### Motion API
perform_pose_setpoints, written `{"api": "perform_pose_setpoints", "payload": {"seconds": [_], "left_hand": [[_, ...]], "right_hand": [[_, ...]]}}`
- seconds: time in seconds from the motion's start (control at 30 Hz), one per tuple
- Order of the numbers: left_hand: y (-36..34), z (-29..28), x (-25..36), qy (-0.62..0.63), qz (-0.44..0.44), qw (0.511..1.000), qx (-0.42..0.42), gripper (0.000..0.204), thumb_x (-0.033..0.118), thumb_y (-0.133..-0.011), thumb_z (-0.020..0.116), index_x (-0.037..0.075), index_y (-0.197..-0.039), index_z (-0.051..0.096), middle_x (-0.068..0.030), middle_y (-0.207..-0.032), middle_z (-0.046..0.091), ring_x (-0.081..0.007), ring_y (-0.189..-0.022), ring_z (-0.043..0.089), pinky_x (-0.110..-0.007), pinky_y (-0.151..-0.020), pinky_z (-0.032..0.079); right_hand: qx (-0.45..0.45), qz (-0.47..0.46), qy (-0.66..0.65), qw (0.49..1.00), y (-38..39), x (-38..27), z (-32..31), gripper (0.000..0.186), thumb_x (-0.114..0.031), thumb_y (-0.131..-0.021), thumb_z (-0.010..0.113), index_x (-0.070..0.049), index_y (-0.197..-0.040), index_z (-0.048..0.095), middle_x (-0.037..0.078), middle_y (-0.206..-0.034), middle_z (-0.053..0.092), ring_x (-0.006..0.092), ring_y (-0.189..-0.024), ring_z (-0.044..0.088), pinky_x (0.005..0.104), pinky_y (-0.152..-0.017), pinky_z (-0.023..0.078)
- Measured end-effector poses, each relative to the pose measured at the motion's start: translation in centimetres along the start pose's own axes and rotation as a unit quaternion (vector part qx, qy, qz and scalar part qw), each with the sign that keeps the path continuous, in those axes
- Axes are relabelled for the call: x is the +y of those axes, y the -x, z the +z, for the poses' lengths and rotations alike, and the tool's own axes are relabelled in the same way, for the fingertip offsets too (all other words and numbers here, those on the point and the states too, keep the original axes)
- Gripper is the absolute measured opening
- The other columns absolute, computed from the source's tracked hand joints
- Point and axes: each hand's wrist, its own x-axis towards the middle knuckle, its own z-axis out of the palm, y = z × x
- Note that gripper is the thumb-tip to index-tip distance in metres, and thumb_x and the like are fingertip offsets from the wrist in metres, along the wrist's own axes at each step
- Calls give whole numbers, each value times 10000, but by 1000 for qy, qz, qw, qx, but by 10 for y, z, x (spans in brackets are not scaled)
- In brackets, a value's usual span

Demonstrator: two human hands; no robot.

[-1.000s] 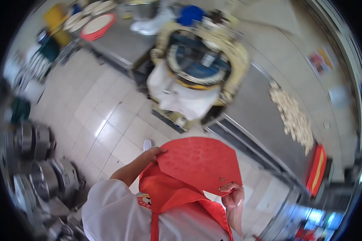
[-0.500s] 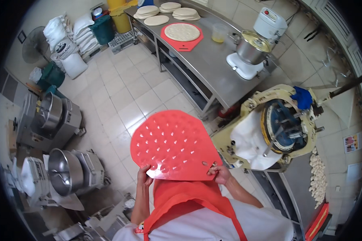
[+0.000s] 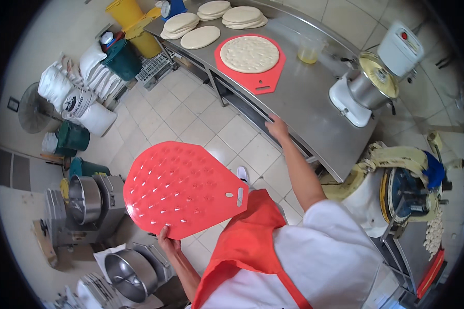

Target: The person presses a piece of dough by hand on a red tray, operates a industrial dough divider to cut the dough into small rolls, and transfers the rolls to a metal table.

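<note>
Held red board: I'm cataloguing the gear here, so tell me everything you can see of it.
The board is a thin red sheet, plastic by its looks, with rows of shiny raised or sunken spots. Its left end is rounded; the narrower right has a slot and smaller hole. The left hand holds it above the floor by its near edge.

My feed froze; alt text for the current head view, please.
The left hand holds a red board by its edge; the right hand is beside a steel table. On the table, round dough lies on another red board, with more dough rounds and a white mixer nearby.
</note>
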Motion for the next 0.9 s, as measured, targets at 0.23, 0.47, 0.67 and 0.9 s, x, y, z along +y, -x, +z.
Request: {"api": "perform_pose_setpoints", "payload": {"seconds": [0.23, 0.47, 0.67, 0.9], "left_hand": [[-160, 68, 31, -22, -6, 999, 36, 536, 21, -827, 587, -38, -1333, 419, -204, -1239, 585, -343, -1117, 606, -523, -916, 549], [-381, 173, 50, -87, -34, 992, -85, 630, 35, -787, 602, -38, -1365, 363, -209, -1265, 548, -337, -1103, 610, -472, -901, 559], [-587, 272, 24, -120, -112, 962, -217, 671, 61, -737, 650, -64, -1339, 382, -195, -1196, 585, -322, -1023, 642, -439, -846, 578], [-792, 445, -78, -204, -321, 831, -406, 531, 71, -775, 641, -59, -1267, 492, -160, -1080, 665, -271, -950, 677, -367, -794, 583]], "right_hand": [[-2, 30, 268, 963, -144, -87, -9, 552, -481, -856, 614, -237, -1331, 476, 93, -1214, 634, 301, -1169, 576, 450, -975, 438], [81, 145, 215, 962, -135, -92, -5, 388, -500, -884, 572, -204, -1130, 519, 96, -1106, 657, 337, -1084, 599, 486, -900, 451], [460, 142, -45, 875, -62, 39, 55, 308, -350, -867, 675, -149, -1031, 509, 89, -881, 638, 299, -768, 625, 427, -644, 503], [391, 288, -609, 627, 30, 45, 61, 315, -297, -880, 699, -165, -711, 468, -39, -541, 362, 97, -438, 372, 290, -388, 351]]}}
